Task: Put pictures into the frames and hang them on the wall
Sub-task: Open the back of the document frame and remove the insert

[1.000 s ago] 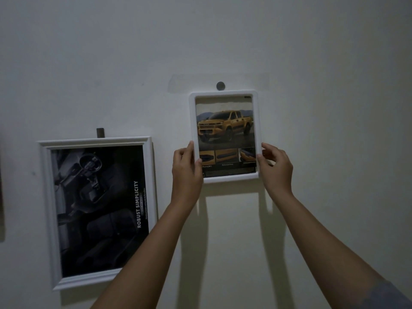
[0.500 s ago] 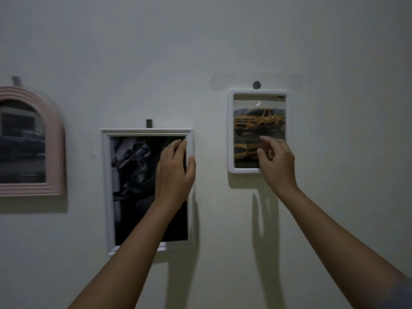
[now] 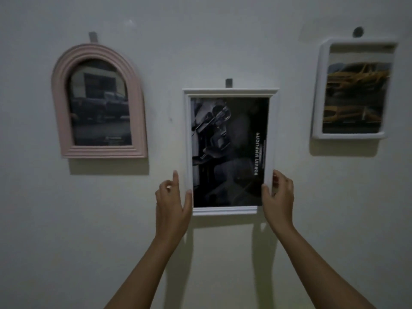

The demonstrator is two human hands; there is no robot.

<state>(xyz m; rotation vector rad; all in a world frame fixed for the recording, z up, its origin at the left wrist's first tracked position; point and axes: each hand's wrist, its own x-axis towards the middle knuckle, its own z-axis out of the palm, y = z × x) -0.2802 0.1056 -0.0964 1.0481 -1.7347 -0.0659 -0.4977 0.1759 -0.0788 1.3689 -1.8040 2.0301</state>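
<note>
While three frames already hang on the wall (image 3: 200,41), the step in hand appears to be straightening the middle one.

Head view.
- Middle frame (image 3: 225,211): white, rectangular, holding a dark picture (image 3: 229,152) (lettered "ROBUST SIMPLICITY" up its right side). It hangs under a grey hook (image 3: 228,83).
- Left hand (image 3: 171,204): thumb on the front of the lower left rail, fingers curled beside the edge, pinching the rail.
- Right hand (image 3: 278,197): thumb on the lower right rail, fingers wrapped round its side, gripping it.
- Pink arched frame (image 3: 100,150): far left, hung, untouched.
- Small white frame (image 3: 317,90): far right, yellow vehicle picture, hung, untouched.

Next move, as judged: a slight levelling nudge, then both hands let go gently so the frame stays on its hook.

Change from half a second ago: the right hand has left the small white frame, and the left hand has moved from the middle frame's right edge to its left.
</note>
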